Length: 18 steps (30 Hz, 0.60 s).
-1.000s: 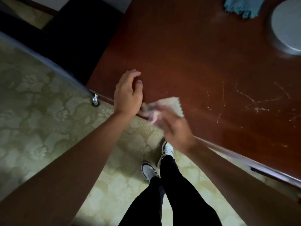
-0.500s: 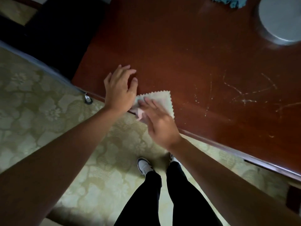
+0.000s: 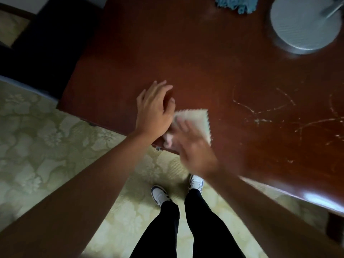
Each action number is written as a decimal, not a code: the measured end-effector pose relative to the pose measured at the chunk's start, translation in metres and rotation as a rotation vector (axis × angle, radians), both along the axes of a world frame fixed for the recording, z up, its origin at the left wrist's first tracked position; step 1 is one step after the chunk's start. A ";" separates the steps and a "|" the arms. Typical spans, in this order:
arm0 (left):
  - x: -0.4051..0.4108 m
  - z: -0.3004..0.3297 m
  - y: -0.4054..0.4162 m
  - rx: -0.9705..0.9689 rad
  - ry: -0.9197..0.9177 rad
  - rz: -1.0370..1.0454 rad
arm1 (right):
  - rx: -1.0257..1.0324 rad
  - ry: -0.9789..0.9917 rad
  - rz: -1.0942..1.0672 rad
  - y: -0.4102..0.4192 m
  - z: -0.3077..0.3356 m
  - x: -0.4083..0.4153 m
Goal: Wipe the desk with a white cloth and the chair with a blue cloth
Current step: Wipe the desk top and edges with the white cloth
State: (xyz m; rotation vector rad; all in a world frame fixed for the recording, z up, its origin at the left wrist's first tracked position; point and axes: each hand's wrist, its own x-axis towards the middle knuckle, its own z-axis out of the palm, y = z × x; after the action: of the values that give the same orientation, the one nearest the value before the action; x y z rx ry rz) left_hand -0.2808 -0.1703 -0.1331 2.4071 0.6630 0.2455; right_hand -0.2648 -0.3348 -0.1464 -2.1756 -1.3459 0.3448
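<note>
Both hands flat: right hand [image 3: 191,146] presses white cloth [image 3: 195,120] on desk [image 3: 204,62]; left hand [image 3: 154,110] beside; no writing.

This looks like a furnished room in a home or hotel. A polished reddish-brown wooden surface [image 3: 186,53] with pale scratches fills the upper right of the frame. Pale green carpet [image 3: 46,146] with a woven floral pattern covers the floor at lower left. A round grey lamp base [image 3: 301,25] stands at the upper right, with a blue cloth [image 3: 236,3] beside it at the top edge.
</note>
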 end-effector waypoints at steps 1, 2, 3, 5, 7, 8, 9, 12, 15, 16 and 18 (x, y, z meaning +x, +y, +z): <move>0.001 -0.001 -0.002 0.007 0.003 0.001 | 0.016 0.086 0.058 -0.007 0.005 -0.002; 0.001 -0.003 -0.004 0.015 0.004 0.006 | 0.106 0.139 -0.030 -0.014 0.009 0.013; 0.001 -0.004 -0.005 0.023 0.002 0.012 | 0.167 0.141 -0.185 -0.022 0.007 0.038; -0.001 -0.006 -0.007 0.039 -0.004 0.019 | 0.033 0.013 -0.444 -0.034 0.021 0.102; 0.000 -0.008 -0.014 0.061 -0.007 0.010 | -0.129 0.023 -0.558 -0.045 0.021 0.151; 0.001 -0.009 -0.020 0.071 -0.006 0.001 | -0.162 -0.006 -0.592 -0.047 0.020 0.158; 0.003 -0.009 -0.026 0.081 -0.005 -0.011 | -0.145 -0.001 -0.604 -0.046 0.015 0.152; 0.011 -0.008 -0.041 0.109 -0.006 -0.048 | -0.090 0.009 -0.430 -0.033 0.004 0.079; 0.021 -0.004 -0.043 0.094 -0.017 -0.034 | 0.042 0.086 -0.235 -0.040 0.005 0.015; 0.022 -0.003 -0.042 0.083 -0.026 -0.018 | 0.117 0.157 -0.256 -0.046 0.010 0.017; 0.023 -0.001 -0.039 0.074 -0.042 0.005 | 0.157 0.184 -0.412 -0.057 0.015 0.052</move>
State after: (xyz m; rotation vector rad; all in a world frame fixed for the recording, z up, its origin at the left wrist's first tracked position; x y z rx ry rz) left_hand -0.2577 -0.2095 -0.1341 2.4642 0.6515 0.3277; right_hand -0.2129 -0.3915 -0.1317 -2.1623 -0.7736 0.2608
